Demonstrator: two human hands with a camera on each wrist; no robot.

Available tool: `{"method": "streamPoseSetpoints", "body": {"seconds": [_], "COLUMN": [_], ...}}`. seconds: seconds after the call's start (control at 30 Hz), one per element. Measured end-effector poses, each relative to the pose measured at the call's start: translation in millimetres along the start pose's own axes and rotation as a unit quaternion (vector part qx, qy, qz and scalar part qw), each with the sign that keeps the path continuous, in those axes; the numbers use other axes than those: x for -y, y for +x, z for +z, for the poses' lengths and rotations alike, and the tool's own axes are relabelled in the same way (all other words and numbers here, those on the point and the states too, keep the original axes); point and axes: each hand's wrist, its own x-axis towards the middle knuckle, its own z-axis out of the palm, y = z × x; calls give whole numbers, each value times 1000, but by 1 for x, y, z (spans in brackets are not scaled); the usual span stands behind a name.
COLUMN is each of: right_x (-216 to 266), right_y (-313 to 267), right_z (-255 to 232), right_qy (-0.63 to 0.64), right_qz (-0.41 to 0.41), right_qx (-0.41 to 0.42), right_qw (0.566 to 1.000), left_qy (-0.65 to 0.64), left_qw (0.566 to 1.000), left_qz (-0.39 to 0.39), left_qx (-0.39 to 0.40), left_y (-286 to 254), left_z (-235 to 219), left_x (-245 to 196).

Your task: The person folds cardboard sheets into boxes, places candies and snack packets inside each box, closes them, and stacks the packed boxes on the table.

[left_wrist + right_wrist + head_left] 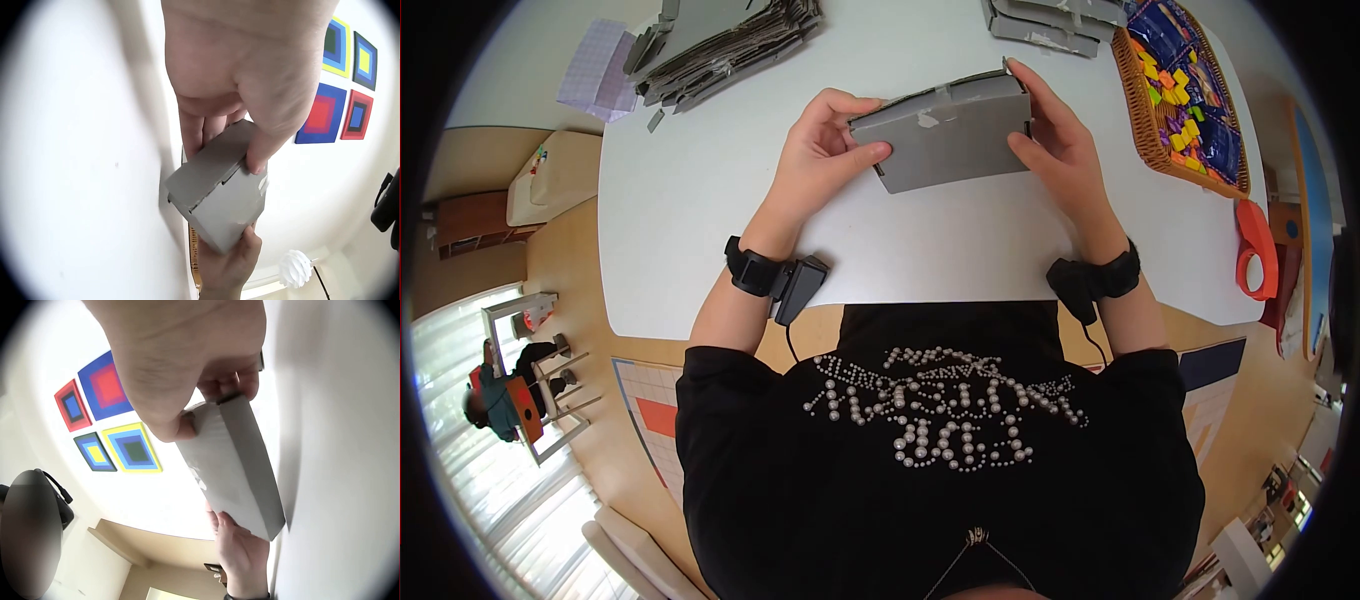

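Observation:
A flat grey cardboard box [960, 140] is held between both hands above the white table, with a torn whitish patch on its upper part. At its left end the left hand [825, 155] grips it, thumb on the face toward the body. The right hand [1065, 150] grips the opposite end, fingers at the far corner. In the left wrist view, the left hand [244, 75] pinches one end of the box [228, 206]. From the right wrist, the right hand [187, 369] holds the near end of the box [225, 469].
A stack of flattened grey cardboard [725, 50] lies at the far left of the table [700, 220], beside a checked paper [600, 70]. More grey cardboard [1050, 25] sits at the back right. Along the right edge are a wicker basket [1145, 125] of colourful packets and a red tape dispenser [1255, 235].

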Motion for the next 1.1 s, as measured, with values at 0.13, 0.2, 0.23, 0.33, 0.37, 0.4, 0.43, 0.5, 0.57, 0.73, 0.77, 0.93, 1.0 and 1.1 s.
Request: {"method": "streamPoseSetpoints", "body": {"seconds": [0.13,0.2,0.23,0.33,0.37,0.4,0.43,0.5,0.57,0.73,0.77,0.93,1.0,1.1], "right_x": [-5,-5,-4,-3,-6,-7,-6,-4,-3,-5,-3,-1,0,-4], "right_y": [3,2,3,3,4,4,3,1,0,3,3,2,1,1], "right_z": [-3,-4,-4,-5,-8,-9,-9,-9,-9,-12,-12,-12,-12,-15], "right_qy": [-71,-100,-99,-84,-68,-53,-54,71,79,36,40,42,47,114], "right_qz": [-53,-86,-86,-98,-108,-117,-117,-20,0,-38,-21,15,28,67], "right_qx": [-19,-29,-29,-30,-28,-26,-27,-56,-63,-47,-49,-61,-60,-61], "right_qw": [996,991,991,991,991,991,991,996,995,998,998,997,997,989], "left_qy": [35,45,55,80,97,96,92,88,104,114,119,122,123,137], "left_qw": [999,999,998,996,994,994,994,995,995,993,993,992,992,990], "left_qz": [10,12,9,18,30,30,27,24,6,9,10,21,22,30], "left_qx": [-16,-23,-32,-44,-48,-47,-41,-34,-6,-2,-2,7,7,16], "left_y": [0,0,0,-1,-1,-1,0,0,-1,-1,-1,-1,-1,-2], "left_z": [2,3,2,1,1,2,3,5,5,3,3,6,7,7], "left_x": [-2,-3,-2,-2,-1,-2,-4,-8,-11,-9,-9,-12,-13,-13]}}
